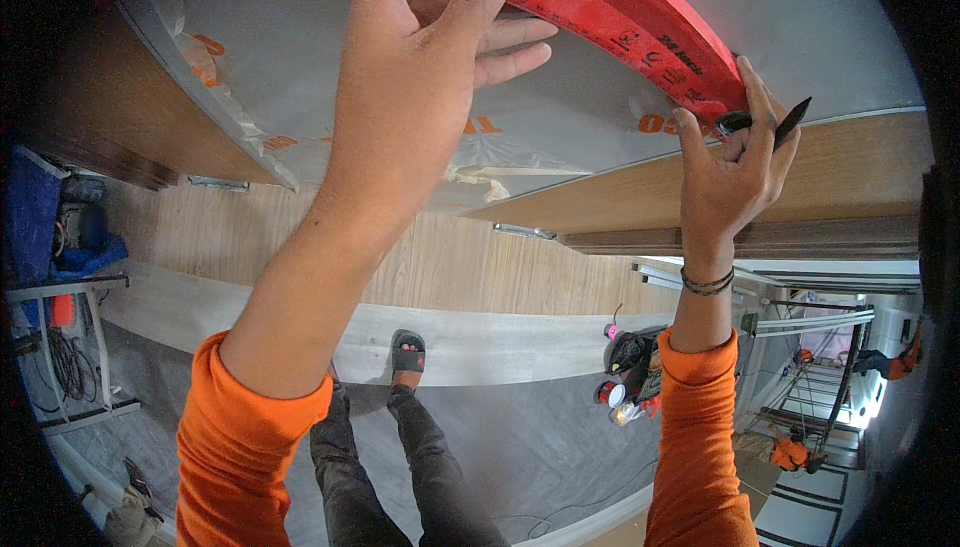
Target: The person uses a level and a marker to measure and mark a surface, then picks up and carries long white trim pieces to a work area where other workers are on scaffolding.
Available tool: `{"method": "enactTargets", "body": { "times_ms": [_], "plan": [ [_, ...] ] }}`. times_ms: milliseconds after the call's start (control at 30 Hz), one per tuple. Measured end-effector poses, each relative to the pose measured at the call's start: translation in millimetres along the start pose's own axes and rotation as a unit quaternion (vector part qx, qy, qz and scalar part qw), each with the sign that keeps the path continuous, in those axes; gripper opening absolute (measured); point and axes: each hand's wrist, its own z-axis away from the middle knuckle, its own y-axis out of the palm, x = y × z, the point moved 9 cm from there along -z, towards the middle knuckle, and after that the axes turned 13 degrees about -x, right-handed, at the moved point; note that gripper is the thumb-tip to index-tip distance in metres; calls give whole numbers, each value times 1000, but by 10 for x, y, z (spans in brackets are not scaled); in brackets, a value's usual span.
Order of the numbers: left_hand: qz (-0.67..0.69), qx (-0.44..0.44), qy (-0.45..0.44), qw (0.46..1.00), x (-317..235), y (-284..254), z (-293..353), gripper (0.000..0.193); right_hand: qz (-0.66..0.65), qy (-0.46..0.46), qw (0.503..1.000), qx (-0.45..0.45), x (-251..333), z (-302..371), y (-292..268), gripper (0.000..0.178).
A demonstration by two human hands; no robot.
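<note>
A long red spirit level (640,22) lies across the top of the view, over a grey panel (590,87) covered in clear film with orange print. It looks bent by the lens. My left hand (430,37) has its thumb on the level's lower edge, with the fingers stretched underneath. At the level's right end, my right hand (735,152) grips it between thumb and fingers. A dark pen or pencil (793,120) sticks out between the fingers of that same hand; its other end is hidden.
Wooden panels (830,172) flank the grey one. Below stretch a wood-look ledge (450,267) and grey floor. A metal stand (100,347) with cables is at left. Bags and spools (625,367) lie by my right forearm. Two people in orange (905,352) are far right.
</note>
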Motion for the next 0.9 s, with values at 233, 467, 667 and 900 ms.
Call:
{"method": "enactTargets", "body": {
  "times_ms": [233, 467, 667, 900],
  "plan": [
    [-51, -21, -54, 997, 55, 4, -9, 36, -15, 11, 1000, 7, -1, 23, -33, 77],
    [-29, 8, -34, 999, 4, -1, 67, 34, 11, -1, 1000, 8, 48, 19, -98, 77],
    [-13, 8, -37, 999, -13, 30, -26, 34, 17, -4, 1000, 12, 4, -3, 19, 76],
    [20, 36, 41, 998, -80, 20, 12, 37, -14, -27, 999, -13, 61, -40, -49, 76]
  ]
}}
